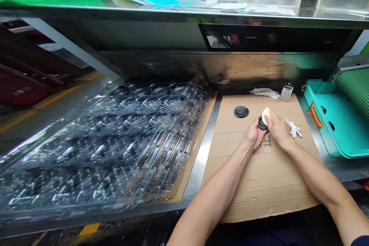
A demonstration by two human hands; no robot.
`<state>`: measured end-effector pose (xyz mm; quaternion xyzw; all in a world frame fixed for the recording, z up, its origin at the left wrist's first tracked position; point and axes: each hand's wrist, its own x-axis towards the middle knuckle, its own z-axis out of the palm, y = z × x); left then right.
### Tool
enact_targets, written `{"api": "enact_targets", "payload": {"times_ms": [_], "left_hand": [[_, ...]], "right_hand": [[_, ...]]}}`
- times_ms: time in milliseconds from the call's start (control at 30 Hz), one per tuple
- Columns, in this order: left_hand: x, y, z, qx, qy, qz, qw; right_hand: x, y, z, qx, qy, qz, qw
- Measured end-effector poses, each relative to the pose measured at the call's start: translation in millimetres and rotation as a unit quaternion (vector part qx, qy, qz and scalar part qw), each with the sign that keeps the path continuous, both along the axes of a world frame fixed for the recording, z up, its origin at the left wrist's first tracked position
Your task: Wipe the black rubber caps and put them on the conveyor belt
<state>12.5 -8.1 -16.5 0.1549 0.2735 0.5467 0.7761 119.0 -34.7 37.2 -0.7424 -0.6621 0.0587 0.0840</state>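
Observation:
My left hand [253, 135] is closed around a small black round part [261, 123], held just above the brown cardboard sheet [259, 184]. Pressed against that part is a cream-coloured pad [265, 115], gripped by my right hand [277, 127]. The two hands meet over the middle of the cardboard. A second black round part [241, 112] lies flat on the cardboard, a little to the left and further back.
A stack of clear plastic trays [100, 142] holding dark parts fills the left side. A teal tray [337, 123] with black parts sits at the right. White cloths [294, 128] [265, 92] and a small bottle [286, 92] lie at the cardboard's far edge. A shelf [184, 11] overhangs.

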Motion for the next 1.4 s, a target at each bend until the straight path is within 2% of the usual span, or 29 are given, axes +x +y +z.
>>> {"api": "enact_targets", "payload": {"times_ms": [200, 300, 367, 433, 633, 733, 900, 1000, 1167, 1333, 1400], "left_hand": [[0.5, -1.8, -1.4, 0.003, 0.007, 0.001, 1.000], [-1.4, -1.0, 0.1, 0.017, 0.022, 0.021, 0.999], [-2.6, 0.1, 1.2, 0.023, 0.026, 0.033, 0.999], [-2.9, 1.0, 1.2, 0.030, 0.032, 0.037, 0.998], [-1.1, -1.4, -2.8, 0.047, 0.059, 0.029, 0.997], [-1.3, -3.5, -2.8, 0.054, 0.061, 0.021, 0.996], [-0.5, -2.9, -2.9, 0.037, 0.065, 0.015, 0.997], [-2.7, -0.5, -3.2, 0.026, 0.045, 0.024, 0.998], [-7.3, 1.1, -0.1, 0.003, 0.031, 0.018, 0.999], [-13.1, -0.5, 9.1, 0.013, 0.042, -0.030, 0.999], [-17.0, -0.7, 14.4, 0.001, 0.025, -0.051, 0.998]], "right_hand": [[10.5, 1.8, -5.1, 0.019, 0.040, 0.013, 0.999], [25.7, 5.1, -5.9, 0.089, 0.131, 0.009, 0.987], [35.1, 5.9, -7.6, 0.119, 0.204, 0.051, 0.971], [39.5, 5.3, -9.8, 0.111, 0.254, 0.084, 0.957], [33.3, 8.1, -13.8, 0.030, 0.335, 0.085, 0.938], [40.7, 11.3, -16.3, -0.027, 0.333, 0.122, 0.935], [48.2, 11.3, -17.5, 0.087, 0.311, 0.098, 0.941], [37.4, 7.0, -15.4, 0.071, 0.277, 0.129, 0.949], [29.1, 6.9, -17.0, 0.082, 0.223, 0.083, 0.968], [49.8, 19.4, -25.4, 0.141, 0.188, 0.003, 0.972], [56.4, 21.5, -28.6, 0.149, 0.180, 0.007, 0.972]]}}
